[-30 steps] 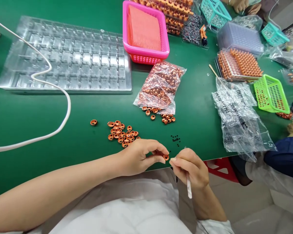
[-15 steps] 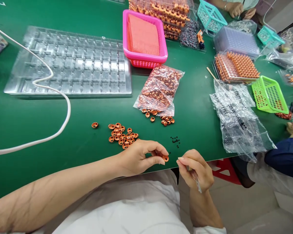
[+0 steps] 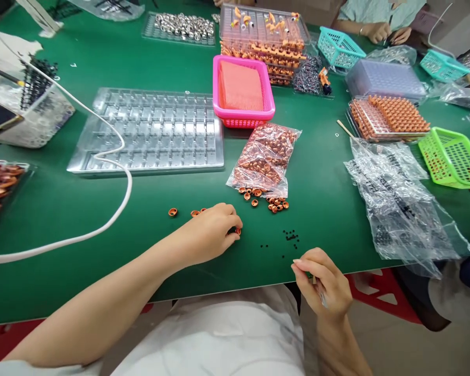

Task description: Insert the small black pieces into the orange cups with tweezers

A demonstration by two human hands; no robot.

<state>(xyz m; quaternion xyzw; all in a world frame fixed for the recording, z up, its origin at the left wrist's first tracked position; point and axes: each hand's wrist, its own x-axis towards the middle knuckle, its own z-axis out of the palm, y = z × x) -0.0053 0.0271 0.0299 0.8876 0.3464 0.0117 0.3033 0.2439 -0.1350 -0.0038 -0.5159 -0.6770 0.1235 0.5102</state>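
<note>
My left hand (image 3: 215, 232) is over the green table, its fingers curled at an orange-brown ring-like part (image 3: 238, 231). The hand and forearm hide most of the pile of similar parts (image 3: 195, 213) beneath. One more such part (image 3: 173, 212) lies apart to the left. Near the table's front edge, my right hand (image 3: 324, 284) has thumb and fingertips pinched together, with a thin metallic tool (image 3: 321, 297) held across the palm. Between the hands lie several tiny black pieces (image 3: 292, 237). A clear bag of orange-brown parts (image 3: 264, 159) sits beyond them, with loose ones at its mouth.
A clear compartment tray (image 3: 149, 130) and pink basket (image 3: 243, 94) stand further back. A white cable (image 3: 129, 188) curves across the left. Plastic bags (image 3: 399, 203) and a green basket (image 3: 450, 156) lie right. Another person's hands (image 3: 387, 34) are at the far right.
My left hand has moved left and away from my right hand, back over the pile. My right hand keeps its pinch. The view has shifted, showing more of the table's left and far side.
</note>
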